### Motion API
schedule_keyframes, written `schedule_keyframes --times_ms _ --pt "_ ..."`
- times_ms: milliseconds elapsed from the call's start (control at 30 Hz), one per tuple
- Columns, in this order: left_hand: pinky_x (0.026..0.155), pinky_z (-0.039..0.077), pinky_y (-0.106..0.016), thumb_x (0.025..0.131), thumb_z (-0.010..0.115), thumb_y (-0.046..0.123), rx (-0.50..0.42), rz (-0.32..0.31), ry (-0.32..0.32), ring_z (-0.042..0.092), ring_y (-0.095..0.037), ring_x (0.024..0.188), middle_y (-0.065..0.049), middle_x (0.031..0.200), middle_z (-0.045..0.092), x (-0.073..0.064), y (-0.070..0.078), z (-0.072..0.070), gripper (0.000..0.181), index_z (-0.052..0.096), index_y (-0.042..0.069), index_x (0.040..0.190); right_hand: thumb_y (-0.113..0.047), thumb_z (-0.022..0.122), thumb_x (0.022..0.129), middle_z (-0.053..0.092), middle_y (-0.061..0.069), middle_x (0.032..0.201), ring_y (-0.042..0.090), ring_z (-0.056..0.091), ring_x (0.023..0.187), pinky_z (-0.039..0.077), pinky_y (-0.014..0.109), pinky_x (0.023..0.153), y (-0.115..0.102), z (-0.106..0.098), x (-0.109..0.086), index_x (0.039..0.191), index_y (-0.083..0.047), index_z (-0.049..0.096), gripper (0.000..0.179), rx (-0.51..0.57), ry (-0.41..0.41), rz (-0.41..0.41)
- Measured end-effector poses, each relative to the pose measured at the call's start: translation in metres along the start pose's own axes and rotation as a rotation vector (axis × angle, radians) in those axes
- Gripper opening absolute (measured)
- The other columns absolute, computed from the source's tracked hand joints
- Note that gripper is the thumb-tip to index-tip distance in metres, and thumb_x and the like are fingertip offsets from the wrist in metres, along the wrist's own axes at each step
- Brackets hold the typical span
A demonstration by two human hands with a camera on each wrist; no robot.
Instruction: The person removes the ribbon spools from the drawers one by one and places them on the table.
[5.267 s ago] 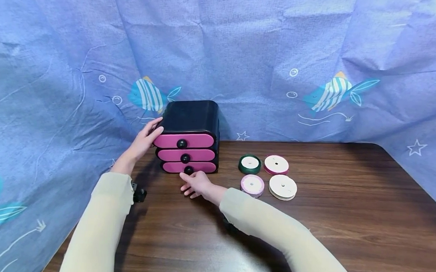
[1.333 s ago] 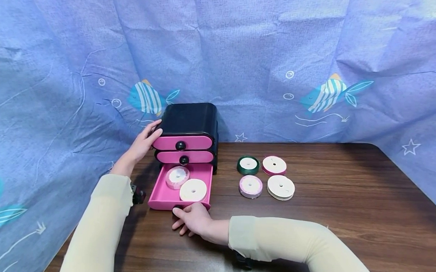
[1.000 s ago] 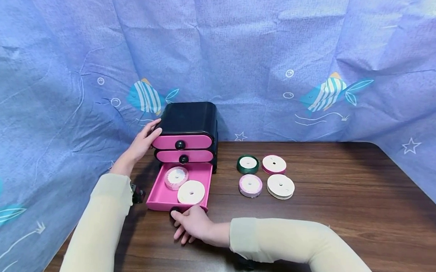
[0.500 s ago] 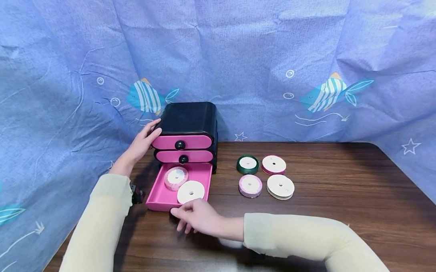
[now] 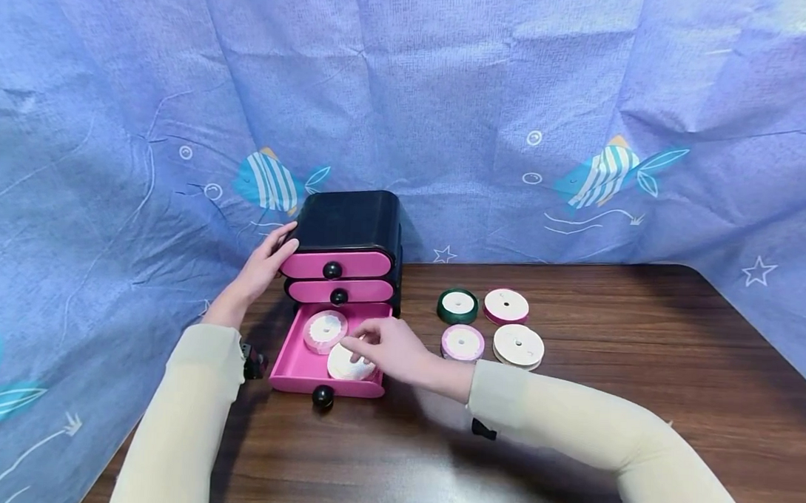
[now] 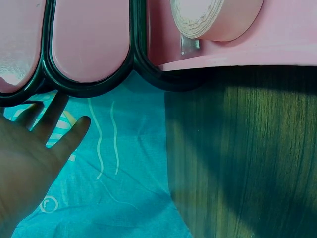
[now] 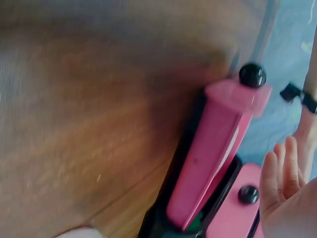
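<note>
A black drawer unit (image 5: 351,220) with three pink drawers stands at the table's back left. Its bottom drawer (image 5: 292,364) is pulled out, black knob (image 5: 322,397) in front. Inside lie a pink-and-white ribbon spool (image 5: 325,330) and a cream spool (image 5: 344,366). My right hand (image 5: 368,344) hovers over the cream spool with loosely bent fingers; whether they touch it I cannot tell. My left hand (image 5: 278,248) rests flat against the unit's left side by the top drawer. In the left wrist view that hand (image 6: 34,148) shows spread fingers. The right wrist view shows the open drawer (image 7: 213,153) edge-on.
Several ribbon spools lie right of the unit: green (image 5: 457,304), magenta-rimmed (image 5: 506,305), pink (image 5: 462,342) and cream (image 5: 519,346). A blue fish-print curtain (image 5: 515,100) hangs behind and on the left. The dark wooden table (image 5: 604,414) stretches to the right.
My right hand pulled the bottom drawer out by its knob, let go, and moved up over the spools inside. The left hand has stayed on the unit.
</note>
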State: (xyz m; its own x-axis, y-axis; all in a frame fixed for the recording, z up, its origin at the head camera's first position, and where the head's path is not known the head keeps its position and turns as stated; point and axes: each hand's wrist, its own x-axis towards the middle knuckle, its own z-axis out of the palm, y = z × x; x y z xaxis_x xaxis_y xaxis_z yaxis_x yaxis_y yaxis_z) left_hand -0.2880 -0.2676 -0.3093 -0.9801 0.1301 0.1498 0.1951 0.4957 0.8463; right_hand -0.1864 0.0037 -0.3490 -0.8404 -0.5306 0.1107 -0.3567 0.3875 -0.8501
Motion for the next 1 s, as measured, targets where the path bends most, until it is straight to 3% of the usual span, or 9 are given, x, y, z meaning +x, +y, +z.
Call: schedule_keyframes --times_ms 100,200,367,467,700,833,933,1000 --pt "0.085 0.037 -0.042 0.102 0.044 0.041 -0.003 0.002 -0.001 0.036 -0.036 0.127 -0.019 0.155 0.028 0.000 0.000 0.000 0.063 0.022 0.019 0.156 -0.035 0.068 0.092 0.068 -0.004 0.086 0.011 0.060 0.080 0.047 0.025 0.072 0.005 -0.007 0.005 0.102 -0.014 0.072 0.023 -0.145 0.000 -0.067" --pt "0.085 0.036 -0.041 0.102 0.043 0.041 -0.006 0.003 -0.003 0.036 -0.035 0.126 -0.019 0.154 0.028 0.000 -0.001 0.000 0.062 0.022 0.019 0.156 -0.036 0.069 0.090 0.067 -0.001 0.102 0.015 0.060 0.095 0.047 0.029 0.084 0.013 -0.011 0.009 0.115 -0.011 0.067 0.035 -0.241 -0.029 -0.108" --pt "0.086 0.036 -0.043 0.102 0.043 0.040 -0.011 -0.006 -0.010 0.036 -0.035 0.127 -0.019 0.155 0.027 0.000 -0.002 -0.001 0.062 0.021 0.020 0.157 -0.040 0.069 0.090 0.060 0.008 0.125 0.021 0.056 0.114 0.043 0.038 0.096 0.025 -0.010 0.014 0.134 -0.008 0.055 0.056 -0.281 -0.083 -0.113" --pt "0.088 0.036 -0.045 0.102 0.044 0.037 -0.020 -0.021 -0.019 0.034 -0.036 0.129 -0.020 0.155 0.025 -0.001 0.003 -0.002 0.062 0.020 0.018 0.157 -0.040 0.069 0.090 0.056 0.009 0.128 0.022 0.054 0.117 0.042 0.039 0.098 0.032 -0.007 0.017 0.136 -0.007 0.052 0.060 -0.272 -0.094 -0.109" --pt "0.094 0.034 -0.053 0.103 0.042 0.031 -0.030 -0.029 -0.032 0.031 -0.041 0.132 -0.026 0.154 0.023 -0.017 0.032 0.001 0.061 0.020 0.009 0.155 -0.044 0.072 0.086 0.054 0.006 0.130 0.018 0.051 0.119 0.040 0.036 0.100 0.040 0.002 0.025 0.137 -0.009 0.051 0.065 -0.344 -0.113 -0.125" --pt "0.095 0.033 -0.057 0.103 0.042 0.036 -0.032 -0.019 -0.025 0.033 -0.040 0.131 -0.024 0.154 0.024 -0.008 0.015 0.001 0.062 0.020 0.014 0.156 -0.046 0.076 0.081 0.052 0.005 0.134 0.017 0.048 0.123 0.039 0.036 0.101 0.039 0.007 0.027 0.137 -0.010 0.052 0.071 -0.435 -0.144 -0.097" --pt "0.098 0.031 -0.059 0.103 0.043 0.034 -0.040 -0.027 -0.020 0.031 -0.039 0.132 -0.023 0.155 0.023 -0.007 0.014 0.001 0.062 0.020 0.015 0.156 -0.047 0.077 0.080 0.050 0.006 0.138 0.019 0.045 0.127 0.038 0.037 0.102 0.040 0.009 0.027 0.137 -0.010 0.052 0.072 -0.490 -0.166 -0.088" --pt "0.098 0.030 -0.059 0.103 0.043 0.031 -0.040 -0.034 -0.023 0.030 -0.040 0.133 -0.024 0.155 0.022 -0.013 0.026 0.001 0.061 0.020 0.012 0.156 -0.046 0.077 0.080 0.049 0.007 0.139 0.020 0.045 0.128 0.038 0.039 0.102 0.040 0.010 0.028 0.138 -0.011 0.051 0.072 -0.506 -0.176 -0.078"
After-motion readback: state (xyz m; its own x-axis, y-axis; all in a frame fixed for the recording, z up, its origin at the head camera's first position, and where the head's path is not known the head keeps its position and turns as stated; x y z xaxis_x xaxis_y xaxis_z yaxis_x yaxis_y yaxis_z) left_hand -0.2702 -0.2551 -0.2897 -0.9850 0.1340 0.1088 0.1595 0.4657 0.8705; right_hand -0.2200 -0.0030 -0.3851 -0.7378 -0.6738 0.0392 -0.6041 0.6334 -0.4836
